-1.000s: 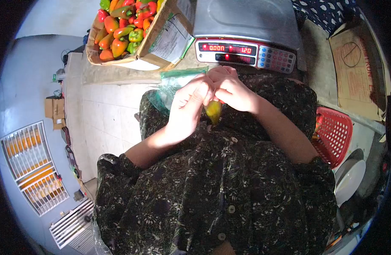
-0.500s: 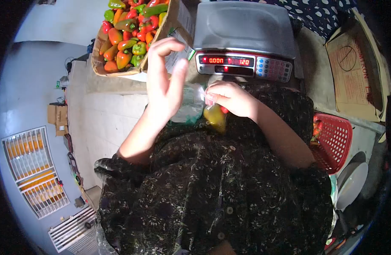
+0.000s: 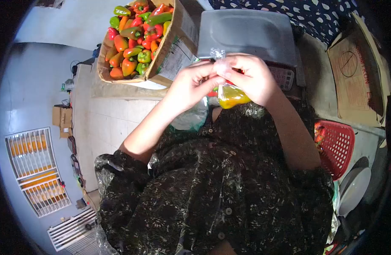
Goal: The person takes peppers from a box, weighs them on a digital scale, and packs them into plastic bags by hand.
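Just above the middle of the head view, left hand (image 3: 188, 88): thumb and fingers pinch the gathered neck of a clear bag, fingertips meeting those of the other hand.
Right hand (image 3: 256, 78): fingers curled, also pinching that neck, so the two hands press together at the tips.
Clear bag (image 3: 218, 54): upper centre of the frame, its crumpled top poking up above the fingers, its body hanging below them.
Yellow pepper (image 3: 233, 98): in the bag, beneath the right hand; red and green patches show beside it, partly hidden by the fingers.
Greenish plastic bag (image 3: 189, 119): below the left wrist, against the dark floral shirt (image 3: 216, 187).
Scale (image 3: 246, 34): top centre, its grey plate bare, most of the front panel behind the hands; part of the keypad (image 3: 284, 78) shows at right.
Carton (image 3: 183, 32): upper left, full of red, orange and green peppers (image 3: 129, 53).
Red basket (image 3: 343, 148): right side, some reddish pieces inside.
White bowl (image 3: 356, 191): lower right, tilted, just below the basket.
Cardboard box (image 3: 350, 85): upper right, printed, beneath a dark patterned cloth (image 3: 312, 19).
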A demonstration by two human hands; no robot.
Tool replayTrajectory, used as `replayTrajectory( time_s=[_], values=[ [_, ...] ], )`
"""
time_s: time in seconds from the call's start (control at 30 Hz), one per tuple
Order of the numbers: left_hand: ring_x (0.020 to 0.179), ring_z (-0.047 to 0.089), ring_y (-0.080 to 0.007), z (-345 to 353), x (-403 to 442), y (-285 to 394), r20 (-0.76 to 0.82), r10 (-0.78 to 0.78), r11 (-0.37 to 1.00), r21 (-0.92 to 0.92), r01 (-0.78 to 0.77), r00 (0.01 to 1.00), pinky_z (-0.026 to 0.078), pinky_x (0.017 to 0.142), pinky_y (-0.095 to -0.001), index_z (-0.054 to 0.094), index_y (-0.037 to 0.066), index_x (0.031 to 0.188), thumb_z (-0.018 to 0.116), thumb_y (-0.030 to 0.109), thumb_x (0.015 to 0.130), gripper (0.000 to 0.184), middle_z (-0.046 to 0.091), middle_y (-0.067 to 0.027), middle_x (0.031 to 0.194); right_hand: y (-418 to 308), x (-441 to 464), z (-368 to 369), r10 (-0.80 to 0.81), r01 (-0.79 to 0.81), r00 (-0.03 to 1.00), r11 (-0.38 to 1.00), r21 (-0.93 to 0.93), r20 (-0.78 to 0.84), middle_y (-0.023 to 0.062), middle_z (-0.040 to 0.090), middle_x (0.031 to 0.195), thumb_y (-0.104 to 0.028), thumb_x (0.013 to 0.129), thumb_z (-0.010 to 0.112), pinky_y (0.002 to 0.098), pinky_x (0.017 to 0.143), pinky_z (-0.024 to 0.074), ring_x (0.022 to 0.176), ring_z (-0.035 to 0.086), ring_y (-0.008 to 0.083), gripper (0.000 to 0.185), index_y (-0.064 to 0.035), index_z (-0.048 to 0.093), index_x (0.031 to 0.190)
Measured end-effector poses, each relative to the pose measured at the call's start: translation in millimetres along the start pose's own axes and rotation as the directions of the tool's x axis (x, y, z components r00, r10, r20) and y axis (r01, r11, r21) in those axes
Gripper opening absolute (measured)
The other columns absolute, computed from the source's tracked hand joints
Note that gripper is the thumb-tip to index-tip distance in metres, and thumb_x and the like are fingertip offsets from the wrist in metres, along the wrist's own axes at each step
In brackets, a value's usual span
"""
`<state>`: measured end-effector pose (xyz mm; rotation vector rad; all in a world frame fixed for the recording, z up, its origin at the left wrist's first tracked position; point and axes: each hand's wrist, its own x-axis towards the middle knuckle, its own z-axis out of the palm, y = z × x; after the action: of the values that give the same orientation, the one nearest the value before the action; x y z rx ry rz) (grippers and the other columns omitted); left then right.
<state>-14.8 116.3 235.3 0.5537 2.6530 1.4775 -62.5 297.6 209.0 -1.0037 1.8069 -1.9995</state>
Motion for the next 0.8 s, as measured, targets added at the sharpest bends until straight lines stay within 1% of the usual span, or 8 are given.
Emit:
replayTrajectory(
  time_s=[0.13,0.2,0.37,0.43,0.5,0.57,0.63,0.8],
  values=[
    [0.065,0.062,-0.0165,-12,17,12,0.006,0.008,0.978,0.207,-0.009,1.0,0.047,0.061,-0.0281,0.067,0.006,0.091,0.064,0.012,0.082,0.011,0.063,-0.0093,0.073,-10,3,-10,-0.195,0.182,0.98,0.959,-0.218,-0.04,0.0106,0.062,0.088,-0.009,0.086,0.057,0.0279,0.074,0.0467,0.08,0.059,0.015,0.017,0.0025,0.062,0.098],
    [0.059,0.061,-0.0143,-24,24,9,-0.068,-0.072,0.963,0.254,0.087,0.995,0.047,0.057,-0.0276,0.067,0.004,0.085,0.062,0.016,0.085,0.013,0.061,-0.0073,0.063,-15,-2,-33,-0.09,0.021,0.981,0.932,-0.362,-0.175,0.0097,0.062,0.095,-0.013,0.086,0.058,0.029,0.079,0.0457,0.087,0.058,0.017,0.024,-0.001,0.059,0.108],
    [0.065,0.061,-0.0112,-81,46,-11,-0.076,-0.468,0.825,-0.396,0.404,0.88,0.051,0.064,-0.0244,0.06,0.004,0.078,0.058,0.023,0.09,0.023,0.06,-0.0022,0.068,52,-62,-151,0.034,-0.468,0.743,0.74,-0.483,-0.668,0.0163,0.059,0.113,-0.029,0.088,0.057,0.0365,0.092,0.0419,0.107,0.056,0.0266,0.039,-0.0036,0.056,0.118],
    [0.07,0.064,-0.0137,-98,51,-28,-0.042,-0.479,0.707,-0.61,0.358,0.877,0.054,0.071,-0.0278,0.059,0.004,0.081,0.058,0.023,0.09,0.02,0.061,-0.0029,0.07,103,-117,-203,0.183,-0.655,0.711,0.522,-0.545,-0.679,0.0195,0.058,0.112,-0.035,0.084,0.06,0.0409,0.095,0.04,0.108,0.054,0.0338,0.048,-0.0054,0.053,0.121],
    [0.072,0.064,-0.0137,-109,59,-44,-0.161,-0.521,0.772,-0.508,0.383,0.838,0.053,0.069,-0.0286,0.06,0.003,0.081,0.057,0.023,0.09,0.023,0.063,-0.004,0.073,143,-175,-224,0.234,-0.835,0.521,-0.062,-0.547,-0.821,0.0206,0.053,0.117,-0.038,0.081,0.061,0.0443,0.095,0.0395,0.108,0.051,0.0399,0.055,-0.007,0.05,0.125],
    [0.075,0.065,-0.0154,-124,62,-73,-0.246,-0.281,0.932,0.163,0.325,0.928,0.051,0.071,-0.0321,0.063,0.001,0.082,0.059,0.024,0.089,0.024,0.066,-0.0071,0.078,172,-218,-223,0.161,-0.794,0.558,-0.183,-0.58,-0.814,0.0215,0.048,0.122,-0.038,0.079,0.063,0.0459,0.094,0.0404,0.108,0.049,0.0416,0.059,-0.0092,0.047,0.128],
    [0.076,0.066,-0.0187,-121,64,-81,-0.317,-0.065,0.791,0.562,0.242,0.946,0.05,0.072,-0.034,0.064,0.002,0.083,0.06,0.024,0.087,0.023,0.067,-0.0095,0.08,159,-217,-208,0.171,-0.795,0.562,-0.16,-0.586,-0.809,0.022,0.045,0.126,-0.037,0.079,0.064,0.0465,0.093,0.0406,0.109,0.048,0.042,0.059,-0.0099,0.046,0.129],
    [0.078,0.063,-0.0338,-107,63,-96,-0.407,0.157,0.717,0.674,0.18,0.9,0.049,0.069,-0.0382,0.063,0.003,0.086,0.06,0.022,0.085,0.019,0.064,-0.0164,0.08,143,-202,-199,0.27,-0.804,0.548,-0.094,-0.588,-0.792,0.0206,0.047,0.124,-0.028,0.08,0.064,0.0449,0.093,0.0414,0.11,0.048,0.0404,0.055,-0.0079,0.046,0.128]
  ],
)
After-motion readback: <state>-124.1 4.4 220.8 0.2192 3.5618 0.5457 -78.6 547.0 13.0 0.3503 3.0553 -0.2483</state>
